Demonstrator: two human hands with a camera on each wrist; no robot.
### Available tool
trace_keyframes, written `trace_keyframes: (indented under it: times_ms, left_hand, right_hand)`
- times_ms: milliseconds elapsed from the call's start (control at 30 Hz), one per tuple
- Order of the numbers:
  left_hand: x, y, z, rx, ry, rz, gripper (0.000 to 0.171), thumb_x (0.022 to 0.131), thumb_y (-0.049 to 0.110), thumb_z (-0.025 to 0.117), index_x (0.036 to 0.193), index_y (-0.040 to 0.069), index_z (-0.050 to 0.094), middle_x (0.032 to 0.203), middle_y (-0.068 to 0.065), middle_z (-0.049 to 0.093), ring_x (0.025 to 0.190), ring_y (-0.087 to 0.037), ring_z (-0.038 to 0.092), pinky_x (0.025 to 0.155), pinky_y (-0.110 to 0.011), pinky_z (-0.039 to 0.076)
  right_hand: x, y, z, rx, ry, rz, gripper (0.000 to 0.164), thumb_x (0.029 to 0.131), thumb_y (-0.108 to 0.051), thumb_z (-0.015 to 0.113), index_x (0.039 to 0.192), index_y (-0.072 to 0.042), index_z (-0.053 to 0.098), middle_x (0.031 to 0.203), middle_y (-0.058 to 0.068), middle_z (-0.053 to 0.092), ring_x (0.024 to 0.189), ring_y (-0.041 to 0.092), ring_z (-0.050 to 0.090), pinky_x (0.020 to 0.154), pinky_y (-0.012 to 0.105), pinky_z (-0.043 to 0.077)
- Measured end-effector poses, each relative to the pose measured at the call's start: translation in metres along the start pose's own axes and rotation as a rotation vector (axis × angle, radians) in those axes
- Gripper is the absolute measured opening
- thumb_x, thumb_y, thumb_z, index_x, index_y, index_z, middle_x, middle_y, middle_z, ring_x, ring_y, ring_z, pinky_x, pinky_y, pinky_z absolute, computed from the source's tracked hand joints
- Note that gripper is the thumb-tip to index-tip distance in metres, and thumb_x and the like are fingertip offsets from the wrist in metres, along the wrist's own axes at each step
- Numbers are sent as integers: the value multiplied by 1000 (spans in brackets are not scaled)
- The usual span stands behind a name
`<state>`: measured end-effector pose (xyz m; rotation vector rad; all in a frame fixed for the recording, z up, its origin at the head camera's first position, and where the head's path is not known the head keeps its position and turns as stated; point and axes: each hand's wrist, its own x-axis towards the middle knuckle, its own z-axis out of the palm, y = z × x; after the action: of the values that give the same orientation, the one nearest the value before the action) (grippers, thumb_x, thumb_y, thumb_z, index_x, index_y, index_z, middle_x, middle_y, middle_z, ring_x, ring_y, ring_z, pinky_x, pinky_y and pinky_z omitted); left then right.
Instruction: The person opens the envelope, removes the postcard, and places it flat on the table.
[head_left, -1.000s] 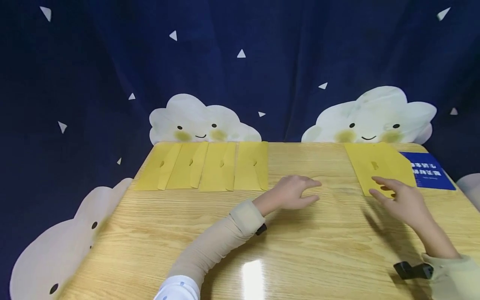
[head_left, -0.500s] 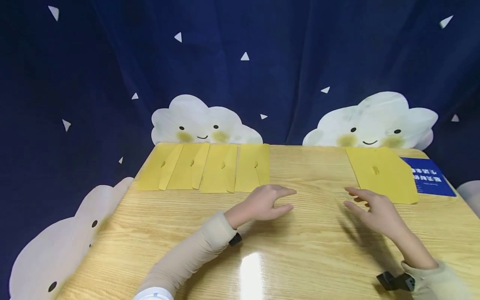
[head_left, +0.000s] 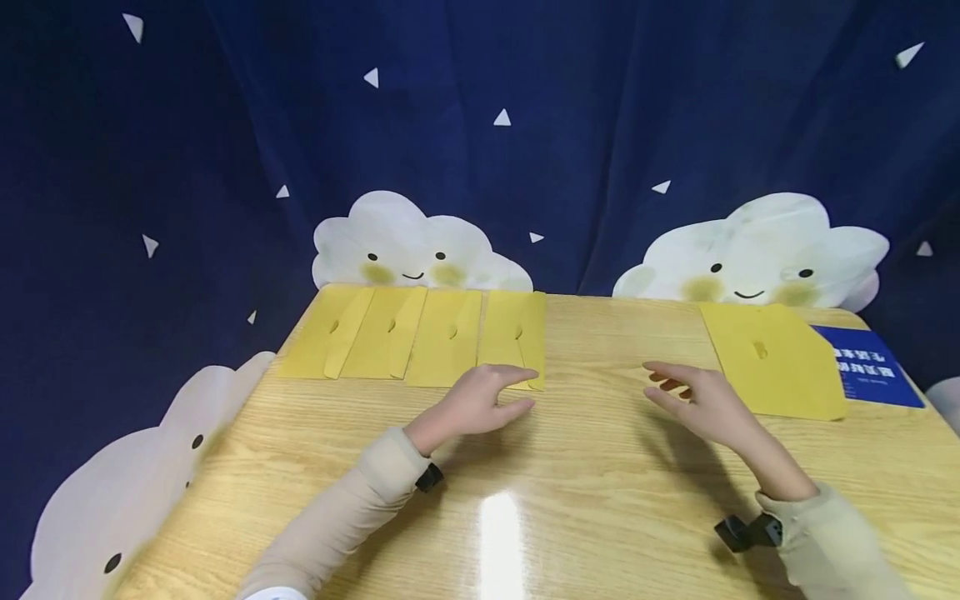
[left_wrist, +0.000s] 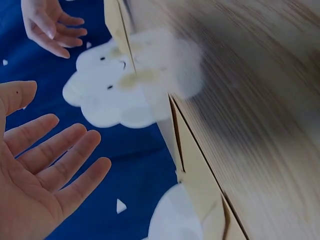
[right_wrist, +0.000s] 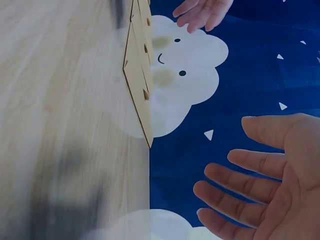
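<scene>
My left hand (head_left: 474,400) hovers above the table, fingers spread and pointing right, just in front of the rightmost envelope of a row. It holds nothing. In the left wrist view its palm (left_wrist: 35,180) faces the camera with fingers loosely extended. My right hand (head_left: 701,402) is also over the table, its relaxed fingers pointing left, beside a larger yellow envelope (head_left: 780,367) that lies flat at the right. Nothing is between its fingers (right_wrist: 240,182). Several yellow envelopes (head_left: 442,333) with small tab closures lie side by side, partly overlapping, along the back left.
A blue printed card or booklet (head_left: 873,367) lies partly under the large envelope at the right edge. Behind the wooden table (head_left: 592,500) hangs a dark blue curtain (head_left: 570,150) with white triangles and cloud faces. Black cameras (head_left: 430,477) are strapped to both wrists.
Both hands have moved left over the table, with the right hand drawing away from the large envelope. The view has shifted slightly. The envelopes and card lie as before.
</scene>
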<state>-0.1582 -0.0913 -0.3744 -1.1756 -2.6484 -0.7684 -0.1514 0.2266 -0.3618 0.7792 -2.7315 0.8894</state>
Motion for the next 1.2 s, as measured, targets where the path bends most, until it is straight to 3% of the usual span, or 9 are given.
trace_keyframes:
  times_ms: [267,500,733,933,1033,1200]
  left_hand:
    - [-13,-23,-14,-1,76,-89,39,87,22,59,119,0,58,119,-15,58,109,-27,55,93,-38,41]
    - [-13,-41,-25,37,68,-170,46,87,25,59,126,3,53,126,-16,52,117,-30,48,95,-43,38]
    - [-4,-57,-26,86,-13,-211,60,85,33,61,133,2,44,133,-19,44,122,-34,41,98,-46,34]
    - [2,-72,-22,189,-138,-248,74,83,45,60,139,3,36,140,-20,34,126,-37,33,99,-51,30]
    - [4,-79,-20,221,-195,-264,76,81,49,60,140,6,36,142,-20,31,127,-38,31,98,-56,28]
    - [11,-91,-14,265,-278,-307,80,81,53,58,141,8,33,143,-19,28,129,-39,27,99,-57,25]
  right_hand:
    - [24,-9,5,14,-16,-23,35,88,-16,60,117,4,59,98,13,67,84,27,63,67,43,50]
    - [51,-14,16,73,-85,-8,36,89,-17,59,119,4,58,108,17,63,90,30,61,69,42,50]
    - [73,-12,27,60,-137,-26,39,88,-17,60,120,5,56,113,21,60,97,36,58,74,44,49]
    - [86,-11,42,-22,-287,-122,58,84,-27,65,128,7,47,127,27,47,116,43,44,95,52,34]
    - [91,-8,54,-82,-360,-155,65,84,-31,65,132,6,42,133,31,39,121,46,36,99,54,28]
    - [104,-2,73,-141,-394,-122,70,84,-37,64,135,4,39,136,32,33,124,48,30,100,55,25]
